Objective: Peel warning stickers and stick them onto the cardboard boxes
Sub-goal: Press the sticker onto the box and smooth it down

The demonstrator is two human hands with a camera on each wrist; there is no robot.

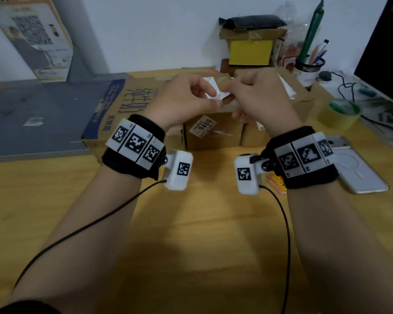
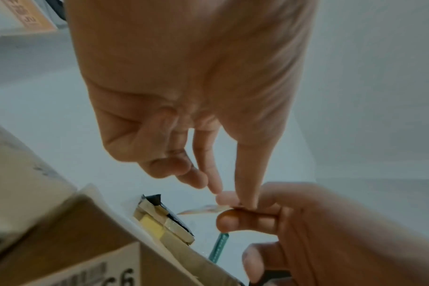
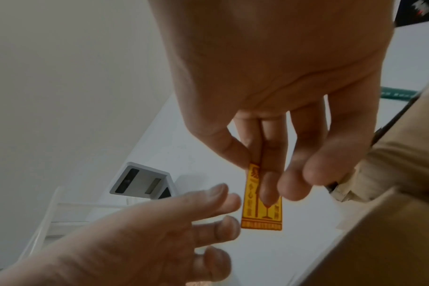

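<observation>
Both hands are raised over the cardboard boxes, and between them is one warning sticker (image 3: 261,216), orange-yellow with red print. My right hand (image 3: 260,174) pinches its upper part between thumb and fingers. My left hand (image 2: 233,201) pinches the sticker's edge with thumb and fingertip; in the head view my left hand (image 1: 210,92) and my right hand (image 1: 229,91) meet on its white back side (image 1: 216,92). Below them stands a small box with a "9466" label (image 1: 211,134), a second box (image 1: 302,98) to its right. More stickers (image 1: 276,183) lie on the table, partly hidden under my right wrist.
A large flattened printed carton (image 1: 123,103) lies at the left. A phone (image 1: 359,173) rests at the right, with a tape roll (image 1: 340,114), a pen cup (image 1: 309,69) and a monitor (image 1: 383,53) behind it. Stacked small boxes (image 1: 250,51) stand at the back wall.
</observation>
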